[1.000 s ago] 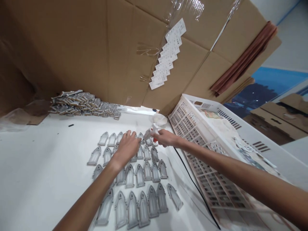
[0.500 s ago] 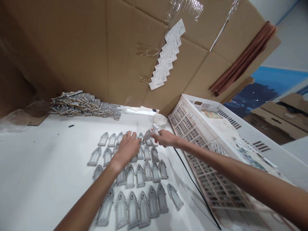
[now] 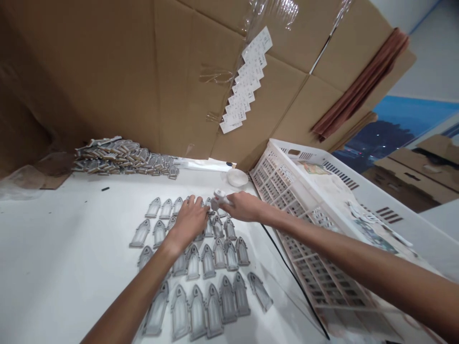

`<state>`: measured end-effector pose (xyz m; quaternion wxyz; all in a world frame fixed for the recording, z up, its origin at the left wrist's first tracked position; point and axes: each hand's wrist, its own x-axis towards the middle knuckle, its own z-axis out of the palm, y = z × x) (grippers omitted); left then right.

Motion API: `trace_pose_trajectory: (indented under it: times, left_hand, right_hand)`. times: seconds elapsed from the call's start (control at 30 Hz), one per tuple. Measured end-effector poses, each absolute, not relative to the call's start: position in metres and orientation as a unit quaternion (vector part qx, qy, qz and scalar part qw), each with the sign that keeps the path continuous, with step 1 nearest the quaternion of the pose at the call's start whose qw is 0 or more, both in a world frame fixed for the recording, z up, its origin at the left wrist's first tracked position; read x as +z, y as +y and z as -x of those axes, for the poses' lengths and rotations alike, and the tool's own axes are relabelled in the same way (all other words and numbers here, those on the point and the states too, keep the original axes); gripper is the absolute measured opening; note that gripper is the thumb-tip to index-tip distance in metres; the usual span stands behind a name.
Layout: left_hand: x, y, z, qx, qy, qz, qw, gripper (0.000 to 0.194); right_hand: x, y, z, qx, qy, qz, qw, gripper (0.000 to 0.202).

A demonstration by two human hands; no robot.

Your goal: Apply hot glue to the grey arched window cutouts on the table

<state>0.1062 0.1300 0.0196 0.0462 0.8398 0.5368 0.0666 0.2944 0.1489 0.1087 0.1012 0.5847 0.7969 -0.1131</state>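
Several grey arched pieces (image 3: 197,313) lie in rows on the white table (image 3: 71,258). Over the upper rows rests my left hand (image 3: 190,220), its fingertips near the back row; what lies beneath them is hidden. My right hand (image 3: 244,207) is wrapped round a white glue gun (image 3: 219,197), whose front end points down at the pieces just right of my left fingertips. A black cord (image 3: 287,267) runs from near my right hand toward the front edge.
A pile of similar pieces (image 3: 125,155) sits at the back left. Behind the right hand is a small white dish (image 3: 237,178). A white plastic crate (image 3: 297,191) stands on the right, and cardboard (image 3: 193,95) rises behind the table.
My right hand has tilted the glue gun and moved it slightly left, closer to my left fingertips. My left hand has stayed nearly in place.
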Motion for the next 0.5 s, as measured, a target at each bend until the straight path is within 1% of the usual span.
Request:
trace_pose_trajectory:
  times: [0.07, 0.13, 0.2, 0.27, 0.3, 0.37, 0.4, 0.47, 0.5]
  left_hand:
    - [0.022, 0.129, -0.106, 0.060, 0.537, -0.840, 0.043, 0.034]
    - [0.035, 0.123, -0.109, 0.051, 0.546, -0.835, 0.038, 0.034]
    - [0.060, 0.105, -0.115, 0.054, 0.558, -0.827, 0.042, 0.037]
    - [0.092, 0.071, -0.123, 0.099, 0.541, -0.832, 0.076, 0.041]
    - [0.107, 0.049, -0.127, 0.128, 0.516, -0.840, 0.110, 0.043]
    - [0.128, -0.002, -0.133, 0.169, 0.441, -0.852, 0.226, 0.044]
    - [0.132, -0.029, -0.134, 0.166, 0.405, -0.844, 0.311, 0.043]
    - [0.128, -0.081, -0.133, 0.108, 0.327, -0.800, 0.491, 0.034]
    - [0.122, -0.105, -0.130, 0.083, 0.327, -0.786, 0.517, 0.029]
  right_hand:
    - [0.119, 0.144, -0.295, -0.085, 0.803, -0.580, 0.105, 0.044]
    - [0.130, 0.138, -0.301, -0.054, 0.808, -0.579, 0.093, 0.044]
    - [0.141, 0.130, -0.311, -0.026, 0.814, -0.575, 0.078, 0.045]
    - [0.148, 0.120, -0.324, -0.003, 0.816, -0.574, 0.070, 0.045]
    - [0.151, 0.114, -0.330, 0.005, 0.815, -0.575, 0.069, 0.045]
    - [0.153, 0.105, -0.340, 0.012, 0.814, -0.576, 0.073, 0.046]
    - [0.153, 0.101, -0.343, 0.012, 0.814, -0.576, 0.076, 0.046]
    - [0.154, 0.095, -0.345, 0.009, 0.814, -0.575, 0.080, 0.046]
    - [0.155, 0.094, -0.345, 0.005, 0.813, -0.577, 0.079, 0.047]
